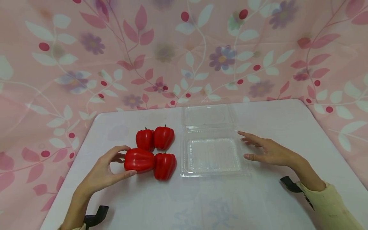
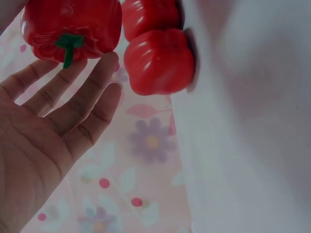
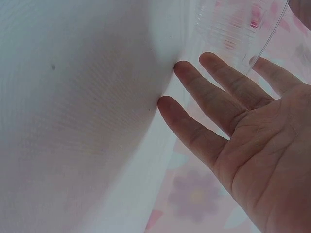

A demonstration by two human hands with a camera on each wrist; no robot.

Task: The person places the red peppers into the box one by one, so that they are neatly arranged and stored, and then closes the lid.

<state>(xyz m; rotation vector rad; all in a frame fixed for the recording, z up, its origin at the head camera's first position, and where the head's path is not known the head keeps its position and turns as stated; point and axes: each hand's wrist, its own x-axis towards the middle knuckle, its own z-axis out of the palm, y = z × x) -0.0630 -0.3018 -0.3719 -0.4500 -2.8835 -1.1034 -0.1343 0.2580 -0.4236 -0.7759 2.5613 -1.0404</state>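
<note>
My left hand (image 1: 104,171) holds a red bell pepper (image 1: 139,160) between thumb and fingertips. It lies on its side, its green stem (image 2: 69,46) pointing to the palm in the left wrist view. Another red pepper (image 1: 165,166) stands at its right end; two more, a left one (image 1: 144,140) and a right one (image 1: 164,138), stand behind. To their right is a clear plastic clamshell box (image 1: 185,159) with its lid (image 1: 208,115) folded back. Beside the box's right edge is my right hand (image 1: 267,151), fingers spread, holding nothing; whether a fingertip touches the box I cannot tell.
A white cloth covers the table (image 1: 201,201). Behind it hangs a pink flowered curtain (image 1: 178,48), and the box lid reaches close to the table's back edge. Black wrist mounts show at the left wrist (image 1: 97,217) and the right wrist (image 1: 291,184).
</note>
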